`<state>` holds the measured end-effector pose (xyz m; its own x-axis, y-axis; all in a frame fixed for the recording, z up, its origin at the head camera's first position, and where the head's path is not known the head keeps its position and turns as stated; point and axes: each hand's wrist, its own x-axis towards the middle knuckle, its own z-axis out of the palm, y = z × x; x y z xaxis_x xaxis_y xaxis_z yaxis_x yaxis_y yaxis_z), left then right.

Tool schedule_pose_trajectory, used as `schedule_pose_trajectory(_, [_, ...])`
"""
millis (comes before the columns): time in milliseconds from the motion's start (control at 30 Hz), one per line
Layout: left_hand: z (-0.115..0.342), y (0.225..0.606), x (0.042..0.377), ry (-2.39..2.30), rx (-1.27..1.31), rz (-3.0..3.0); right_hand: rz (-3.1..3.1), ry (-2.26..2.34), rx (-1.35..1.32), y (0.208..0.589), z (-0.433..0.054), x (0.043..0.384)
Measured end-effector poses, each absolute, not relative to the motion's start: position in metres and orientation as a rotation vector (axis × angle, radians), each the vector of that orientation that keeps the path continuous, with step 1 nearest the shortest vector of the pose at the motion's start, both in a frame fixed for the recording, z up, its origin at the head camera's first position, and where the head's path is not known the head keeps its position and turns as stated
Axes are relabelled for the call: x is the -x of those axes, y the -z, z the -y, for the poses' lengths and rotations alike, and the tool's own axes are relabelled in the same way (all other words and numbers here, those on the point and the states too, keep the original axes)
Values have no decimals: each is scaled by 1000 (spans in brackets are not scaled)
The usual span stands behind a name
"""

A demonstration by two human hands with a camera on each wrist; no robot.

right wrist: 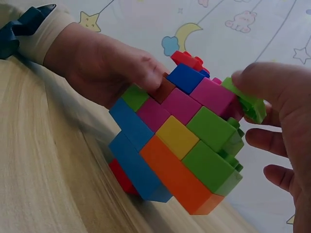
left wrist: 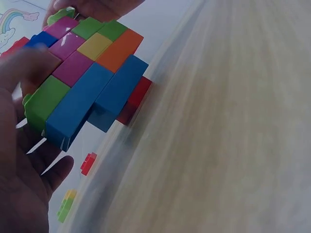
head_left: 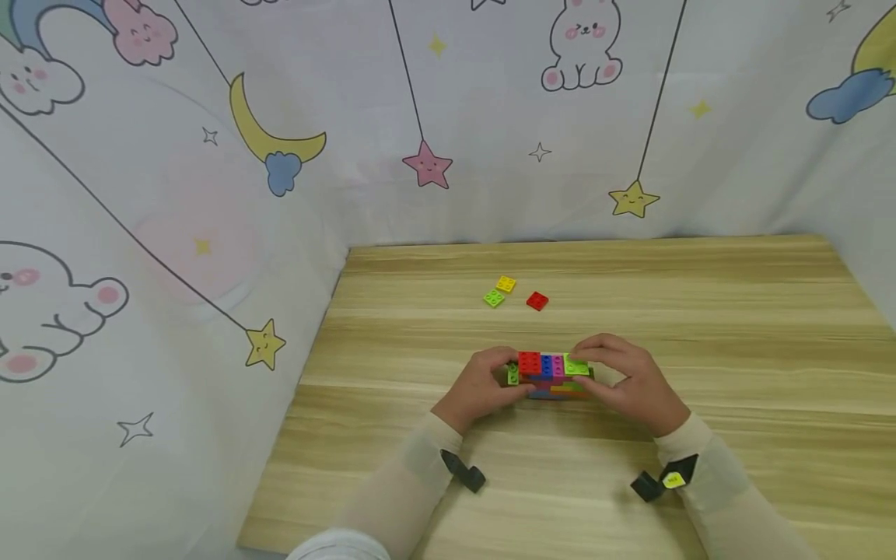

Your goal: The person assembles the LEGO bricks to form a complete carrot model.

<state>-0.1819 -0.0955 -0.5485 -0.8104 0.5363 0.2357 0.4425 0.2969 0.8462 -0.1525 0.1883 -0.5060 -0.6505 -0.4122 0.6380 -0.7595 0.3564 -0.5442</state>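
A wall of stacked toy building bricks [head_left: 542, 386] stands on the wooden table, in blue, orange, yellow, pink, green and red. Its left end is gripped by my left hand [head_left: 483, 387], with the thumb on the near side and the fingers behind. At the top right, my right hand [head_left: 635, 383] pinches a light green brick [right wrist: 251, 101] between thumb and fingers. That brick sits tilted at the edge of the top row in the right wrist view. A red brick [head_left: 529, 362] lies on top at the left, beside blue and pink ones.
Beyond the wall, three loose bricks lie on the table [head_left: 700, 311]: a yellow one [head_left: 505, 284], a light green one [head_left: 494, 299] and a red one [head_left: 537, 301]. A patterned white cloth [head_left: 490, 93] hangs behind the table and at its left.
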Motion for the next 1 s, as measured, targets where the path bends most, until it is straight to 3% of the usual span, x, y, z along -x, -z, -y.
schedule_pose_trajectory(167, [102, 552, 195, -1685, -880, -2528, 2344, -1312, -887, 519, -193, 154])
schedule_pose_trajectory(533, [108, 564, 279, -1388, -157, -2986, 2524, -1375, -812, 545, -190, 160])
schedule_pose_trajectory(733, [102, 564, 302, -1062, -131, -3064, 2567, -1377, -775, 547, -189, 159])
schedule_pose_trajectory(1000, [97, 561, 307, -1132, -132, -3047, 2587, -1396, -764, 546, -188, 158])
